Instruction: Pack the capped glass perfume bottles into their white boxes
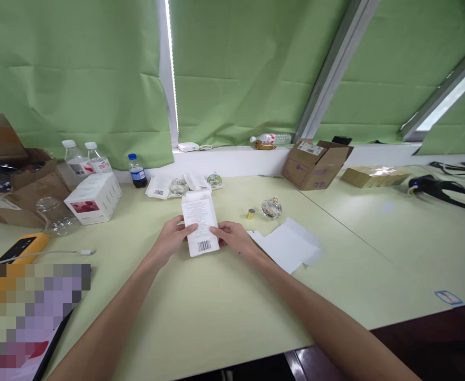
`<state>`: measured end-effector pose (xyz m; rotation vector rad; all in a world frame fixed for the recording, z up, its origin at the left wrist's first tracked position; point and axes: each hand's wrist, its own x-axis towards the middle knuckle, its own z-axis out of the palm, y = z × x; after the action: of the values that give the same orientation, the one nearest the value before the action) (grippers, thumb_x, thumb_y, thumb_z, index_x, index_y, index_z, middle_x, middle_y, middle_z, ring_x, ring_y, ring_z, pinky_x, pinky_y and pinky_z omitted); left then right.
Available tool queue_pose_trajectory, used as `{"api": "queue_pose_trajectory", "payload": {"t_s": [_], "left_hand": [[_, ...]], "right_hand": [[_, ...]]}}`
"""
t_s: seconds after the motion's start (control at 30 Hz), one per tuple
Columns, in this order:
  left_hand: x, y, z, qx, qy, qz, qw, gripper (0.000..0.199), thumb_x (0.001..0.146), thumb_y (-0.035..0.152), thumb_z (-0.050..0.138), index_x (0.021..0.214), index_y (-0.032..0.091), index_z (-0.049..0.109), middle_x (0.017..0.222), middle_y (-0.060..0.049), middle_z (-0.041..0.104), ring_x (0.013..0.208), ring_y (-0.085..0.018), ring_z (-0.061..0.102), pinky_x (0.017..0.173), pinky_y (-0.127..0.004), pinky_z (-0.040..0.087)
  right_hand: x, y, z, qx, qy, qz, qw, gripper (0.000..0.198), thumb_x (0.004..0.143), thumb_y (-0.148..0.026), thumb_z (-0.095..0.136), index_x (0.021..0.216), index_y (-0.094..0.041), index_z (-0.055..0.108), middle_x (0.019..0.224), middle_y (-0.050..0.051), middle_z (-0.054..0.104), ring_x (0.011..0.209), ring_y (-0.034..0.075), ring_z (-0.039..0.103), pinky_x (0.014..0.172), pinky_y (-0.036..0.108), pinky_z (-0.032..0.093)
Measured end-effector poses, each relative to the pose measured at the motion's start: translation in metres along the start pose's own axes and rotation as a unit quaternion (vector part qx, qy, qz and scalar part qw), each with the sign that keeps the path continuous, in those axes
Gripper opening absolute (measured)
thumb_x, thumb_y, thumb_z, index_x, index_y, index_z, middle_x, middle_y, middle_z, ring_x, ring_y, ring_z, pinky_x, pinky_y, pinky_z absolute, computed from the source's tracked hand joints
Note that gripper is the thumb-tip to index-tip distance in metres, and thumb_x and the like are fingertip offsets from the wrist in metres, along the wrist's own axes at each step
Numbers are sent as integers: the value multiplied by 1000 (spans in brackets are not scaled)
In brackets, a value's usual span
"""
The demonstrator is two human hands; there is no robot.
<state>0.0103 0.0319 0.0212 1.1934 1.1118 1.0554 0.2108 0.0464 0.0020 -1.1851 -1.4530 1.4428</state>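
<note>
The left hand and right hand hold a white carton between them, over the middle of the bench. Each thumb presses on the printed face, near the side edge, while the other fingers curl round behind; both grips are closed to the carton's width. Its barcode is at the end nearer the person. Whether its lower edge touches the bench I cannot tell.

Near the right hand, on the far side, a small gold cap stands just beside a round glass bottle. White sheets lie overlapping beyond the right wrist; they may be paper or thin card.

Behind the carton, toward the wall, are more white packs and two round glass bottles, one silvery, one greenish. A blue-capped bottle stands to their left, then a white box. A brown box sits at the back right, before green blinds.
</note>
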Motion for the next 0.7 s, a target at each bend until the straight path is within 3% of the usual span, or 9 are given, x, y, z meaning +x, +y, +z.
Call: {"api": "queue_pose_trajectory", "payload": {"t_s": [0.7], "left_hand": [[-3, 4, -1, -36, -34, -3, 999, 49, 74, 40, 68, 117, 18, 61, 116, -13, 66, 102, -30, 63, 90, -46, 47]], "right_hand": [[0, 1, -1, -36, -30, -18, 999, 38, 74, -46, 68, 96, -15, 66, 86, 8, 71, 65, 14, 64, 56, 24, 53]]}}
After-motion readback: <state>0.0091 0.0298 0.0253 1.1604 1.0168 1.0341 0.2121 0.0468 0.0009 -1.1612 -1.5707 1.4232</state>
